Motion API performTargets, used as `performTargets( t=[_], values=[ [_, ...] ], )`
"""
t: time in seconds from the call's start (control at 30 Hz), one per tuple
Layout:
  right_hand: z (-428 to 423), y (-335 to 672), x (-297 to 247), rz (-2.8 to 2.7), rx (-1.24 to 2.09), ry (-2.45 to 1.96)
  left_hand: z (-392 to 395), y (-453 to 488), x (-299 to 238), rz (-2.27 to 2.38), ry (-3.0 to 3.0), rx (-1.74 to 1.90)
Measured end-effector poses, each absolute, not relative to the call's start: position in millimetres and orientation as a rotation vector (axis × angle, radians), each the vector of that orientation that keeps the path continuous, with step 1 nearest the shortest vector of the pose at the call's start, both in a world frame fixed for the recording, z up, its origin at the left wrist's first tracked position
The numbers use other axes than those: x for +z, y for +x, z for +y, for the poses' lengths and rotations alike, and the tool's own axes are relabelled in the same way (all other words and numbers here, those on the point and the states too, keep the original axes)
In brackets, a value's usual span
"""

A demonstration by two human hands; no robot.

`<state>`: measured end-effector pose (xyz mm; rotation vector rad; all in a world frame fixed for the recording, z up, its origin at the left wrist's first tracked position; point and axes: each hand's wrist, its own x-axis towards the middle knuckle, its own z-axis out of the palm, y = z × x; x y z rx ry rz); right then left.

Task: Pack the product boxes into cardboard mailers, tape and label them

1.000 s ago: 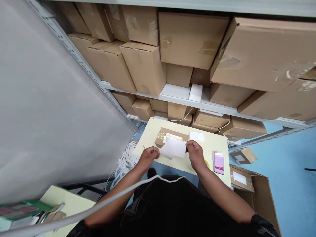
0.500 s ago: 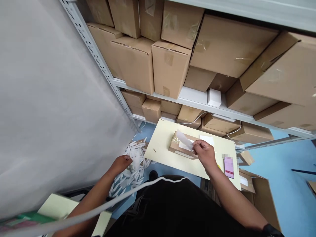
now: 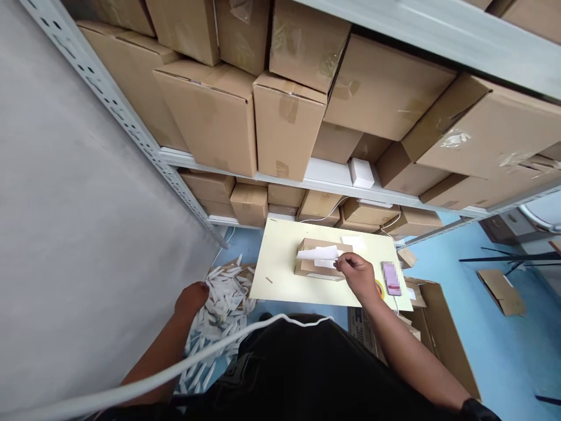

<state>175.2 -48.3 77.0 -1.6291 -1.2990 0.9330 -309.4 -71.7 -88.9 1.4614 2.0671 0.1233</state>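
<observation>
My right hand [image 3: 356, 273] pinches one end of a white paper strip [image 3: 318, 253], which sticks out to the left. The strip hangs over a small taped cardboard box [image 3: 307, 268] that lies on the pale yellow tabletop [image 3: 280, 278]. A white label shows on the box top, partly covered by the strip. My left hand [image 3: 191, 299] is away from the table, curled closed above the left side of a heap of white paper strips [image 3: 225, 292] on the floor. Its fingertips are too unclear to show whether anything is in them.
Beside my right forearm lie a phone [image 3: 391, 278] and a yellow tape roll [image 3: 379, 289]. Shelving with many cardboard boxes [image 3: 289, 126] rises behind the table. A grey wall [image 3: 79, 234] borders the left side. An open carton [image 3: 447, 333] stands at right. A white cable [image 3: 175, 369] crosses in front of me.
My left hand has moved left and slightly down, away from the table. The paper strip in my right hand has swung from slanted to nearly level. The view has shifted.
</observation>
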Motion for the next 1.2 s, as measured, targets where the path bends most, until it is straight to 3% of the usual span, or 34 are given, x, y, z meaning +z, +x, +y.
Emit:
performTargets(
  t=[0.1,0.2,0.3,0.47,0.93,1.2],
  values=[
    [-46,183,66,-1.237,0.905,-1.654,-48,-254,-73,1.968,1.481,0.295],
    [-42,195,47,-1.126,0.91,-1.659,-31,-176,-43,1.573,1.235,0.593],
    [-39,209,25,-1.038,0.967,-1.635,-19,-102,-14,1.289,1.091,0.636],
    [-35,230,-5,-1.007,1.029,-1.62,0,-30,4,1.239,1.024,0.595],
    [-24,267,-49,-0.964,1.144,-1.71,15,2,-17,1.598,1.453,0.509],
    [-20,270,-35,-1.408,0.97,-1.904,14,-1,-25,1.568,1.467,0.501]
  ],
)
